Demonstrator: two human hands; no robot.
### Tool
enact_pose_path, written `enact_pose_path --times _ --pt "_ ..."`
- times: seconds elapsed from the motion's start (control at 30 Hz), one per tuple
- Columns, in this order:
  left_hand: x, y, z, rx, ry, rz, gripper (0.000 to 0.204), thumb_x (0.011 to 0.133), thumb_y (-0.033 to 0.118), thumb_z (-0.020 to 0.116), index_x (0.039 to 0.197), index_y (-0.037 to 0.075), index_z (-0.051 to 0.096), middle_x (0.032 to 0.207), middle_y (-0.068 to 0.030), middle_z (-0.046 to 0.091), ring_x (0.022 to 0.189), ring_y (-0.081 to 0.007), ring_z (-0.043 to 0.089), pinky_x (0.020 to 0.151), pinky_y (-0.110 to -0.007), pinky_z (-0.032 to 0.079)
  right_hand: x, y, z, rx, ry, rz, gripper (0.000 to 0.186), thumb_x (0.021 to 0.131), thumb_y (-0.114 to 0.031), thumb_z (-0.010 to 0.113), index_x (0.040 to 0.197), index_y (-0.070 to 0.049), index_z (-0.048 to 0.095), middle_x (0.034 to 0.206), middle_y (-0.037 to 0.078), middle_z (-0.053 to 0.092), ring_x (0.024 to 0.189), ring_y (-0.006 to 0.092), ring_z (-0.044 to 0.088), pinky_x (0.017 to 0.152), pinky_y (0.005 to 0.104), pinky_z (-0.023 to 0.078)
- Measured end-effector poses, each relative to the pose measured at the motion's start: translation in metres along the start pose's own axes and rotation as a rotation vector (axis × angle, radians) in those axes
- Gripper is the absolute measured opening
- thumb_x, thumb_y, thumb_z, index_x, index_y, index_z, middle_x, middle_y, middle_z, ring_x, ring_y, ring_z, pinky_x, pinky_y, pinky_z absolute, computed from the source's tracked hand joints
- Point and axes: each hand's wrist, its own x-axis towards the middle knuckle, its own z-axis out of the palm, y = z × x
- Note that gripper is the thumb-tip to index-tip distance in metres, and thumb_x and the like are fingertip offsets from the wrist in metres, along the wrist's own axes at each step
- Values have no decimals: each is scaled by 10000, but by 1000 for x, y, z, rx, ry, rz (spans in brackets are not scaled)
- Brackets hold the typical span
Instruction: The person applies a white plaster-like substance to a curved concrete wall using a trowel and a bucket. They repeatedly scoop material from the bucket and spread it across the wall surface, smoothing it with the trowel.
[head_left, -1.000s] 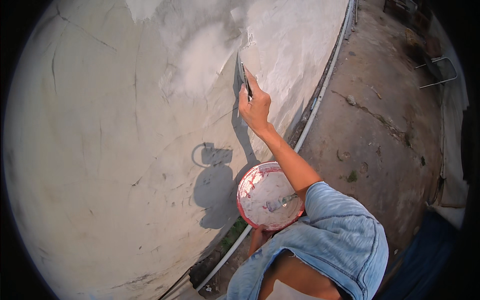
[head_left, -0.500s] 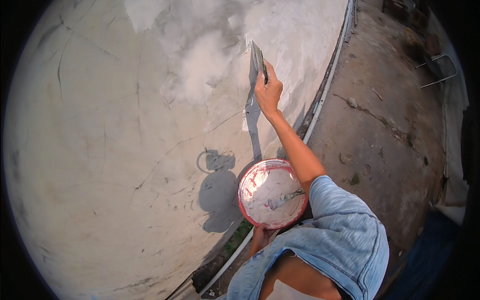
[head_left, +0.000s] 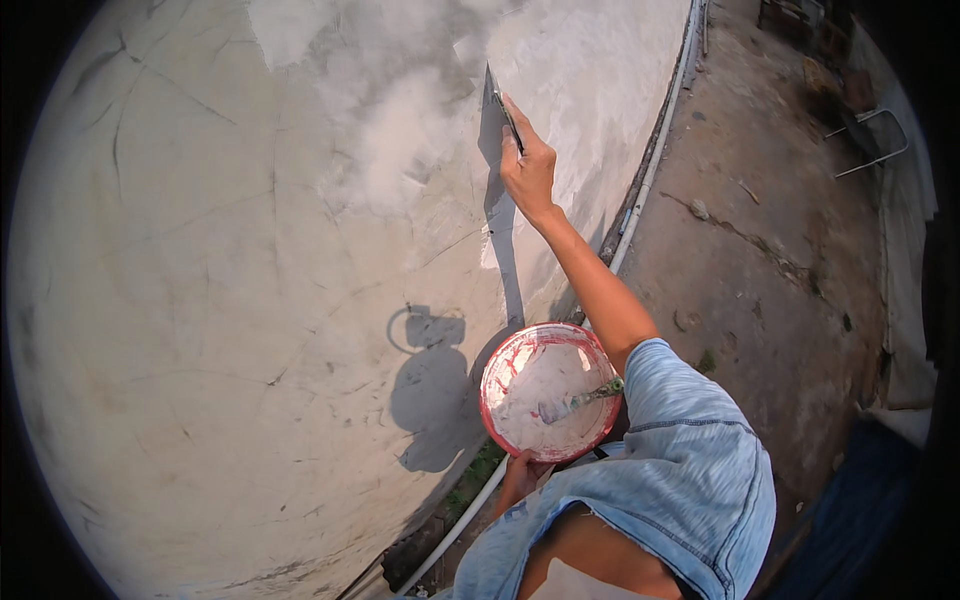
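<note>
My right hand is closed on a flat metal trowel, its blade at the pale, patchy plastered wall, high in the middle of the head view. Whether the blade touches the wall is hard to tell. Lower down, my left hand grips the red-rimmed round bucket from below, its fingers partly hidden. Inside the bucket is pale paste, with a scraper lying in it. Shadows of my arm, head and body fall on the wall.
A white pipe runs along the wall's foot. To the right lies a stained, cracked concrete ground with small stones. A metal-framed object and other clutter stand at the far right, near dark blue material.
Over the last second my right hand and trowel rose along the wall, shifting right, then slightly back left in the latest half second. The bucket sits slightly farther right.
</note>
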Motion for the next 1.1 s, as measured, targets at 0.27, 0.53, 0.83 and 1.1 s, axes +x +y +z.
enact_pose_path --times 0.27,0.53,0.83,1.1 --pt "18 -13 -30 -109 -26 -43 454 834 1 487 1285 -45 459 1195 -204 614 1027 -329 656 919 -448 561 -119 -29 1 175 -372 -307 633 681 152 561 1280 -53 581 1346 235 533 1289 374 478 1077 432 417" --pt "-1 10 5 -11 -16 5 462 824 -3 480 1277 -86 446 1189 -235 608 1043 -340 651 926 -475 559 36 29 -31 48 64 65 470 869 -22 465 1329 -83 544 712 33 592 537 65 427 512 234 378" --pt "14 -7 -14 -79 -48 -1 482 828 1 470 1306 -47 430 1189 -214 614 1042 -327 655 916 -463 564 -56 -25 2 122 -231 -279 664 684 126 542 1293 -133 593 1299 176 590 1213 351 555 1041 402 469" --pt "14 -3 -26 -59 -66 -31 443 832 -21 462 1273 -60 463 1170 -220 619 1029 -332 659 922 -457 563 -5 -24 -47 162 -110 -137 532 802 111 471 1286 -68 599 1082 120 701 799 110 638 729 246 506"
